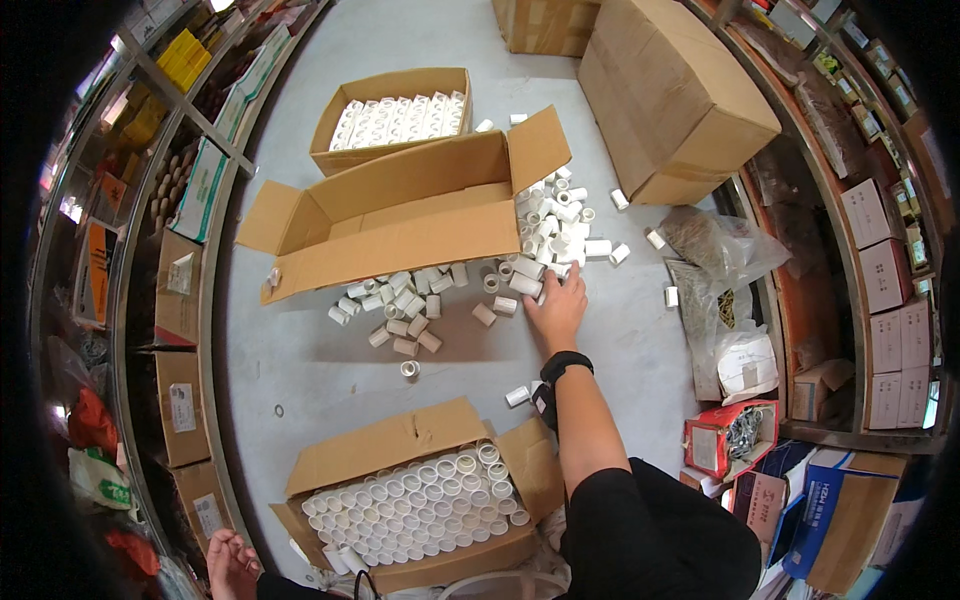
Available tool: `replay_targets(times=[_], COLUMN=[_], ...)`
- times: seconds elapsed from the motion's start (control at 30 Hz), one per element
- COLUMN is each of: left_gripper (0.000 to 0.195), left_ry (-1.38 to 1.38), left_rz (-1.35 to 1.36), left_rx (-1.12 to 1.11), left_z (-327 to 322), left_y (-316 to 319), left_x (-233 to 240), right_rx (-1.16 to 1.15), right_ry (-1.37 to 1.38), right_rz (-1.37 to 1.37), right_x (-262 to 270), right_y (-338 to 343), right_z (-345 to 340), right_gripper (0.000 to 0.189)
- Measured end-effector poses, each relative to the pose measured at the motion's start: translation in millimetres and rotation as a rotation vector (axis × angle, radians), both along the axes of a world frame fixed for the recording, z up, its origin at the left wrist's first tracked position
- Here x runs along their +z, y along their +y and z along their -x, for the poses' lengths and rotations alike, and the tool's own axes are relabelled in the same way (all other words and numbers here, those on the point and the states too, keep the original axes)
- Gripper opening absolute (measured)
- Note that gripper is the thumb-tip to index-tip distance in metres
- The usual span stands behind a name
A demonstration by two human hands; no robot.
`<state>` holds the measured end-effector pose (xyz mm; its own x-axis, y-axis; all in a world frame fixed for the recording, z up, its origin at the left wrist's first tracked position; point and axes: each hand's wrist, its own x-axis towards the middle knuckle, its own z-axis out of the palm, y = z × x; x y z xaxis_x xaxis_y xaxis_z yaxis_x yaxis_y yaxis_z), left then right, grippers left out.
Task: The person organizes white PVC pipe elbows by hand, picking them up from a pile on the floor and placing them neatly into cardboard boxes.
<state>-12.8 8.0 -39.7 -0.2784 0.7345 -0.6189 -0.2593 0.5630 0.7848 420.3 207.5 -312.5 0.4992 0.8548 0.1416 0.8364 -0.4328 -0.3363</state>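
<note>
My right hand (pixel 559 311) reaches to the edge of a loose pile of white plastic pipe couplings (pixel 555 217), thumb and fingers spread. Its fingertips touch the pile, and whether one is gripped is hard to see. My left hand (pixel 231 562) is low at the left edge of view, fingers loosely curled, with nothing visible in it. Close to me stands an open carton (pixel 390 442) packed with upright white couplings (pixel 420 495) in rows. Beyond it, a long open cardboard box (pixel 420 210) shows a bare bottom. More loose couplings (pixel 405 300) lie along its near side.
A further carton (pixel 397 157) holds rows of white fittings (pixel 397 120). A large closed carton (pixel 675 105) stands at the back right. Shelving lines both sides. Clear plastic bags (pixel 720 255) and a red box of metal hardware (pixel 731 439) sit at right. Stray couplings dot the grey floor (pixel 315 390).
</note>
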Motion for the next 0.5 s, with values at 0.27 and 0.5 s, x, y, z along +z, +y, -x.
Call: replay_targets(times=[0.27,0.5], left_gripper=[0.026,0.018], left_ry=[-0.026,0.202], left_rz=[-0.029,0.028], left_rx=[-0.02,0.057], left_z=[1,-10], left_y=[0,4], left_x=[0,-6], right_rx=[-0.101,-0.142], right_ry=[0.128,0.152], right_rz=[0.149,0.103], right_x=[6,-3], right_y=[4,-10], right_z=[-14,-30], right_gripper=[0.077,0.067])
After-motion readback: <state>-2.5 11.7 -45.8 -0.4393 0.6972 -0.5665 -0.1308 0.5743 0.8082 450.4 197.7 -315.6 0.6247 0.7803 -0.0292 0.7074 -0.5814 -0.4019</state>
